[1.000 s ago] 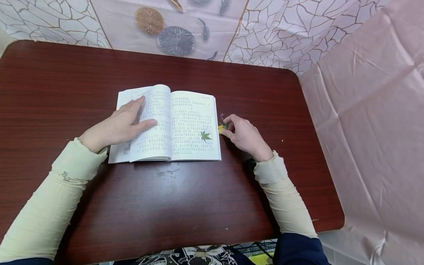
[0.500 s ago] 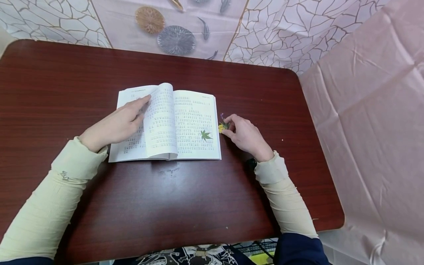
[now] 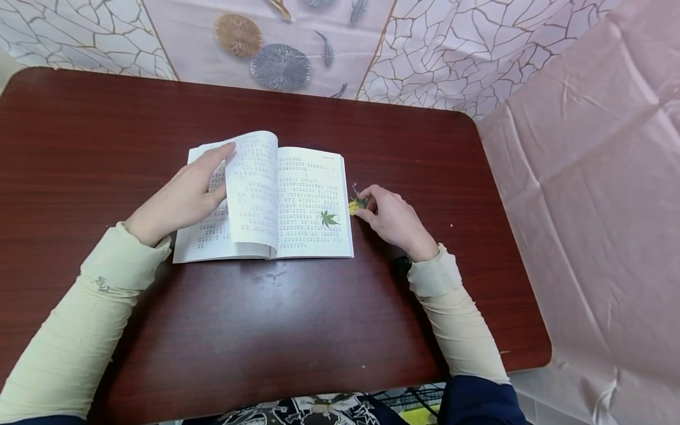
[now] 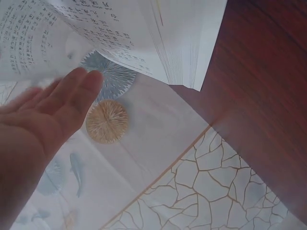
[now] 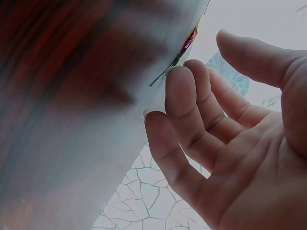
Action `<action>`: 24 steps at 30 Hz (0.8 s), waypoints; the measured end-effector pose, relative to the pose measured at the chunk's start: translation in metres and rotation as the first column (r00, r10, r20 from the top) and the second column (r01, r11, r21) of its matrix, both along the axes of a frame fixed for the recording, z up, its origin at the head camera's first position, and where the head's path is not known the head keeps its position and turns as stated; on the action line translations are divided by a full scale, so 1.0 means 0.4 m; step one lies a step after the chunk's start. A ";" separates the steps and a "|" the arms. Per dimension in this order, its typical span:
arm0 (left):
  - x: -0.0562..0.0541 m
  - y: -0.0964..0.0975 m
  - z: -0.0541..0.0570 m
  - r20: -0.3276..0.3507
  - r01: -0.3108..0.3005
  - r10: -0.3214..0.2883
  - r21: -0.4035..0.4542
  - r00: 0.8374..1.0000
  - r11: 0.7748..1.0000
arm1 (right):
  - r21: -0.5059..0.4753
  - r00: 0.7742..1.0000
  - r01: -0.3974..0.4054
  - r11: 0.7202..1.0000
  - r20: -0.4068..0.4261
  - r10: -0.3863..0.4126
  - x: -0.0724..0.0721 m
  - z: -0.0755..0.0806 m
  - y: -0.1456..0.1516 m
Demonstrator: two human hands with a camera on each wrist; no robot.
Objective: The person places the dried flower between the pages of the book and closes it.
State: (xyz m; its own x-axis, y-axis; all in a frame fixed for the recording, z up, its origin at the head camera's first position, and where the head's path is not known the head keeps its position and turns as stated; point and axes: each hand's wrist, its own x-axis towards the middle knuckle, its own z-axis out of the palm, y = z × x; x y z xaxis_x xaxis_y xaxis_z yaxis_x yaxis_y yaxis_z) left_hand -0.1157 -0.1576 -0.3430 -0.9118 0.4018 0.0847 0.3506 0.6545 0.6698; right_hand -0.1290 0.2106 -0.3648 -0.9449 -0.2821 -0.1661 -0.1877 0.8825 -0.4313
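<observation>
Lying toward the far edge of the surface (image 3: 303, 330), the open book (image 3: 310, 177) should have light, floppy pages that crease easily; take the lifted page (image 3: 252, 195) by its free edge. Left hand (image 3: 180, 198) is there, fingers straight, no grip; right hand (image 3: 392, 218) is at the yellow flower (image 3: 353, 207) just off the book's right edge. Right wrist view alone shows its thumb clear of the loosely curved fingers.

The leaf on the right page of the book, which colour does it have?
The leaf is green; the head view shows it best.
</observation>
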 end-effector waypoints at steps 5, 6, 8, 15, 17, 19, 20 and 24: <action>-0.002 0.000 -0.006 0.040 -0.026 0.022 0.098 0.999 0.995 | 0.001 1.000 0.007 1.000 0.005 -0.007 0.001 0.001 0.000; -0.002 0.001 -0.007 0.056 -0.031 0.025 0.118 0.998 0.993 | 0.002 1.000 0.006 1.000 0.005 -0.006 0.001 0.001 -0.001; -0.002 0.002 -0.010 0.084 -0.039 0.027 0.155 0.996 0.987 | 0.001 1.000 0.004 1.000 0.007 -0.004 0.002 0.000 -0.001; -0.004 0.009 -0.015 0.148 -0.058 0.026 0.215 0.989 0.975 | 0.010 1.000 0.008 1.000 0.003 -0.008 0.001 0.000 0.001; -0.006 0.011 -0.017 0.150 -0.052 0.020 0.212 0.989 0.976 | 0.012 1.000 0.009 1.000 0.002 -0.009 0.000 0.000 0.001; -0.006 0.012 -0.019 0.152 -0.040 0.009 0.201 0.988 0.979 | 0.013 1.000 0.010 1.000 0.004 -0.010 0.000 0.000 0.001; -0.006 0.013 -0.019 0.156 -0.030 -0.002 0.200 0.988 0.979 | 0.013 1.000 0.010 1.000 0.006 -0.010 0.000 0.000 0.001; -0.002 0.013 -0.021 0.191 -0.021 -0.016 0.190 0.981 0.981 | 0.014 1.000 0.014 1.000 0.010 -0.014 0.001 -0.001 0.003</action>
